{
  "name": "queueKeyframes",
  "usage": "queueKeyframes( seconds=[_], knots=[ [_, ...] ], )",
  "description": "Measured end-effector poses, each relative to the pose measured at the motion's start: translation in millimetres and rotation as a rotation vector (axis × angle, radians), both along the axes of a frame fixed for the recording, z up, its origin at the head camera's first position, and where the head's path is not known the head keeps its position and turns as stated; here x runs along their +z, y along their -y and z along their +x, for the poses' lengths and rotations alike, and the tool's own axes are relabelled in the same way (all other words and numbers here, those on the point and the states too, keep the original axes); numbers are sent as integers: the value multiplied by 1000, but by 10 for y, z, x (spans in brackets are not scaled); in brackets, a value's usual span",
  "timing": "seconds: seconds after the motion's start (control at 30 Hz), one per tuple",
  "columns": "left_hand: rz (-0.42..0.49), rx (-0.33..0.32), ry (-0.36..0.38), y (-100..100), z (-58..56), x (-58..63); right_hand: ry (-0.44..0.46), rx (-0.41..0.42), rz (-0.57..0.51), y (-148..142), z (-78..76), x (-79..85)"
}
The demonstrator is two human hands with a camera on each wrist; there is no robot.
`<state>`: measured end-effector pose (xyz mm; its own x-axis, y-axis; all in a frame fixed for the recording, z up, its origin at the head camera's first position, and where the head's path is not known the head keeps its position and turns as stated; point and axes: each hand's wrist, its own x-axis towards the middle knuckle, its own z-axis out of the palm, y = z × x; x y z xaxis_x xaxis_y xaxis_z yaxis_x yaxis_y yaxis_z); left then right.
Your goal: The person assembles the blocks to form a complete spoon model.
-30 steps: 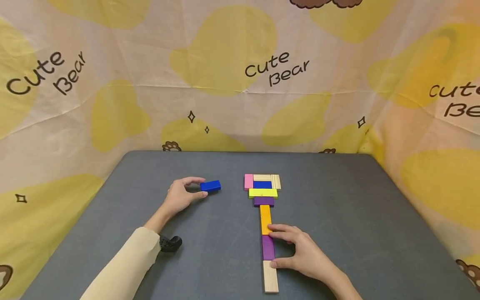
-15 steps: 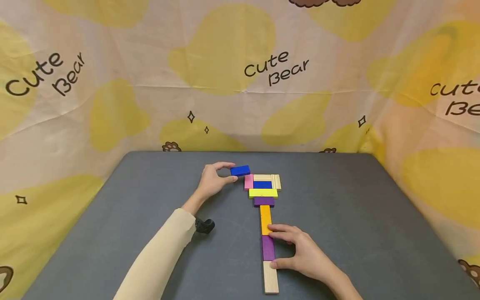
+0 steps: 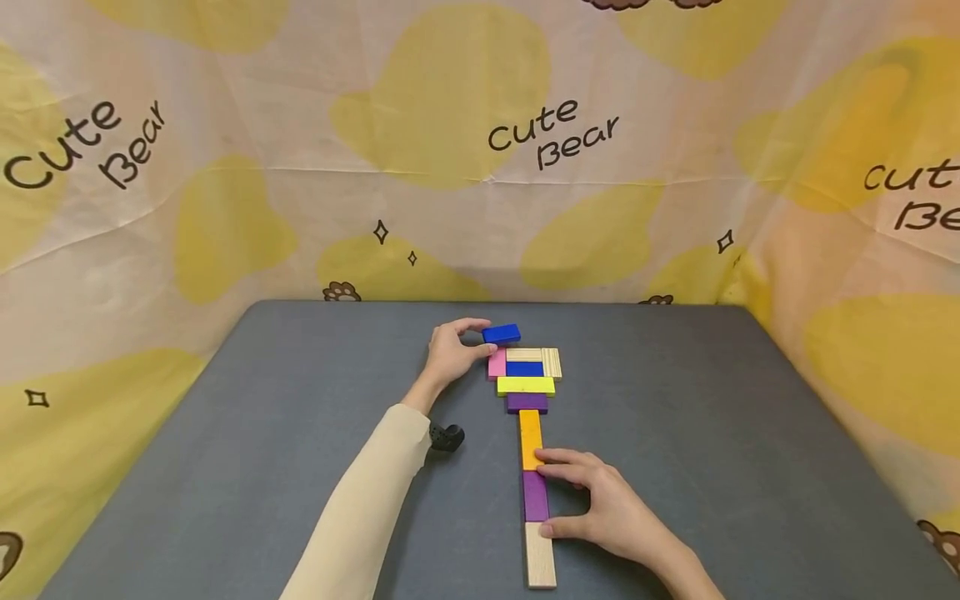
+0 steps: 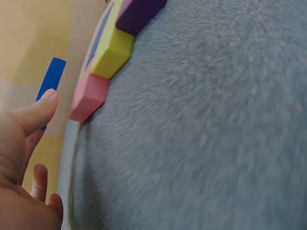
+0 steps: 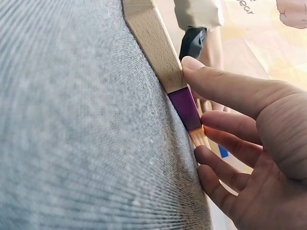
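In the head view my left hand (image 3: 448,357) pinches a blue wooden block (image 3: 502,334) between thumb and fingers, just behind the pink block (image 3: 497,366). That pink block forms a cluster with pale wood blocks (image 3: 552,363) and another blue block (image 3: 524,369). In front lie a lime block (image 3: 526,386) and a purple block (image 3: 527,403). From there a line runs toward me: orange block (image 3: 529,433), purple block (image 3: 536,497), natural wood block (image 3: 541,558). My right hand (image 3: 615,510) rests beside this line, fingertips at the orange block and thumb at the wood block.
All the blocks lie on a dark grey tabletop (image 3: 712,433). A yellow and cream patterned cloth (image 3: 450,167) hangs around its back and sides. A black device (image 3: 447,437) sits at my left wrist, by the cream sleeve (image 3: 367,500).
My left hand has carried the blue block from the left side to the right and farther back, up to behind the cluster. My right hand and the line of blocks have stayed put.
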<state>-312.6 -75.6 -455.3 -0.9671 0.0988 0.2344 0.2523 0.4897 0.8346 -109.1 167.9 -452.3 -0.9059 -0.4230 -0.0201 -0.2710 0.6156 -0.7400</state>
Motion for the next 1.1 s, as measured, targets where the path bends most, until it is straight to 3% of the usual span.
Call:
queueKeyframes(
  seconds=[0.17,0.47,0.73,1.1],
  knots=[
    [-31,5,3,-123,-47,-47,0,11,-6,-21,-7,-3],
    [-54,-19,0,-285,-76,16,10,5,4,-12,-21,5],
    [-67,-23,15,-340,-98,-2,5,17,-4,-11,-11,-13],
    [-156,-1,77,-389,-103,0,4,7,-1,-9,-6,-2]
  ],
)
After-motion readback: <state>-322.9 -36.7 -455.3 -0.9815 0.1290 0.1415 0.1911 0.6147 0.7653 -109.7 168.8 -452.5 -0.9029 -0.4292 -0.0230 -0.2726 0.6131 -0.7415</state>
